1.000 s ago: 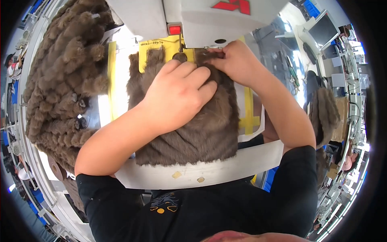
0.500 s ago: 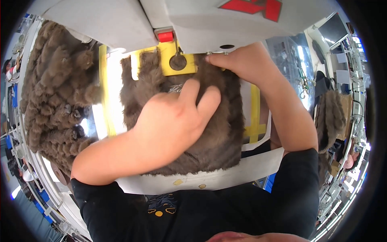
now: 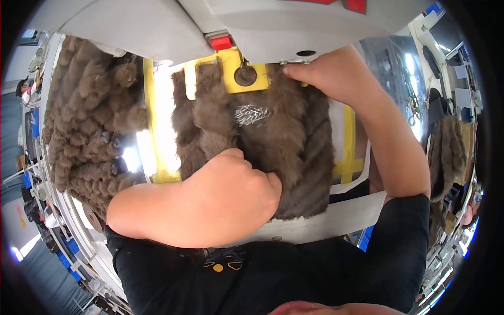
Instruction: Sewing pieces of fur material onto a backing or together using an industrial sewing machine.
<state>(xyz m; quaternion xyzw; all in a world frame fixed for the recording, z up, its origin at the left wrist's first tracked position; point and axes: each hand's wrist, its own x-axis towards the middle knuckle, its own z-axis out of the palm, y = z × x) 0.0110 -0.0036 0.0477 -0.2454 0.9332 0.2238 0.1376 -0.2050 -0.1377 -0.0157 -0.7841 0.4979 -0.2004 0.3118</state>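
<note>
A brown fur piece (image 3: 315, 152) lies under the grey machine head (image 3: 273, 31), its pile parted along the middle. In that parting shows a patch of silvery thread-like lines (image 3: 252, 114). A yellow plate (image 3: 257, 81) with a round hole sits at the fur's far edge, below the machine's needle area. My left hand (image 3: 226, 194) is closed, its curled fingers on the near middle of the fur; the fingertips are hidden beneath it. At the far right, my right hand (image 3: 336, 76) rests beside the machine head, thumb stretched over the fur, other fingers mostly hidden.
A heap of brown fur pieces (image 3: 89, 105) lies on the left. Yellow tape strips (image 3: 349, 142) mark the work surface around the fur. A white panel (image 3: 294, 231) runs along its near side. More fur (image 3: 446, 147) hangs at the far right.
My left hand has drawn back toward me and its outstretched fingers have curled in, uncovering the silvery patch and the fur's parting. The whole view has shifted slightly; my right hand stays by the machine.
</note>
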